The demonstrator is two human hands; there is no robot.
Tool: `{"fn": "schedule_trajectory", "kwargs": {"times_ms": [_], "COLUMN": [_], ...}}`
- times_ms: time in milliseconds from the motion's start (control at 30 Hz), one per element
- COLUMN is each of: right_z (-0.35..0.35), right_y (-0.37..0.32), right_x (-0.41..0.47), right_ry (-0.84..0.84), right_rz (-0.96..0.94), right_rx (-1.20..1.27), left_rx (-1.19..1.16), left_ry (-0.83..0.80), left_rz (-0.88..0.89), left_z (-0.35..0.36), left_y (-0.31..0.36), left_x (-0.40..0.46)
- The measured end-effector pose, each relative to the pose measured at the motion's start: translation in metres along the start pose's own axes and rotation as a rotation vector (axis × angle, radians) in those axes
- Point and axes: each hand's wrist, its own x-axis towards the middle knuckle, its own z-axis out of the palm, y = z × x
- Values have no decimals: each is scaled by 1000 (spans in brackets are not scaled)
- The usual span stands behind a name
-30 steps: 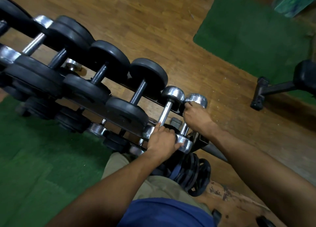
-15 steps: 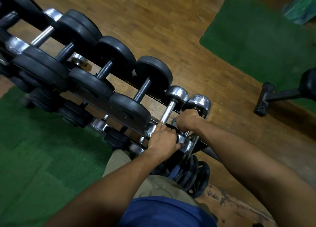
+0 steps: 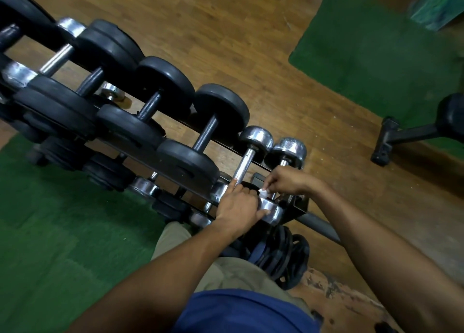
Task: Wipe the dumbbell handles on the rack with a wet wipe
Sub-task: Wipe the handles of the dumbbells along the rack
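Dumbbell handles are the job here, and the one in hand is the short chrome dumbbell (image 3: 281,172) at the very right end of the black metal rack (image 3: 298,204), top tier. The right hand (image 3: 286,182) pinches a small white wet wipe (image 3: 264,192) between fingertips, low on that handle near the front chrome head (image 3: 272,211). The left hand (image 3: 238,206) rests on that front head with the thumb across it, forefinger stretched out onto the bar of the neighbouring chrome dumbbell (image 3: 247,162); looks like it's steadying things rather than gripping.

My read: it's mid-wipe on the end dumbbell, with the rest of the row not obviously done. Next move probably wants the wipe wrapped round the bar and drawn along it, then over to the neighbouring chrome one.

Around it: a row of black rubber-plate dumbbells (image 3: 200,132) running off to the left, a stack of black weight plates (image 3: 283,252) on the floor below, green mats (image 3: 376,44) on a wooden floor (image 3: 226,31), and the foot of a black bench (image 3: 391,137) well apart. The tight bit is the gap: the handles sit close together and the left hand crowds the same spot.
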Motion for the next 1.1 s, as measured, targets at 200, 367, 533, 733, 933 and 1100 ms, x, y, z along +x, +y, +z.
{"fn": "schedule_trajectory", "kwargs": {"times_ms": [200, 367, 533, 733, 933, 1100], "right_z": [29, 53, 63, 68, 62, 56], "right_y": [31, 34, 23, 26, 21, -2], "right_x": [-17, -22, -16, -19, -36, -41], "right_ry": [143, 291, 540, 669, 752, 851], "right_rz": [94, 236, 406, 415, 322, 266], "right_rx": [265, 334, 607, 786, 837, 795], "left_rx": [2, -14, 7, -13, -127, -164], "left_ry": [-1, 3, 14, -7, -10, 55], "left_rz": [3, -13, 1, 66, 170, 205], "left_z": [2, 6, 8, 8, -1, -30], "left_y": [0, -1, -1, -8, -26, -42], "left_x": [2, 4, 5, 5, 0, -5]}}
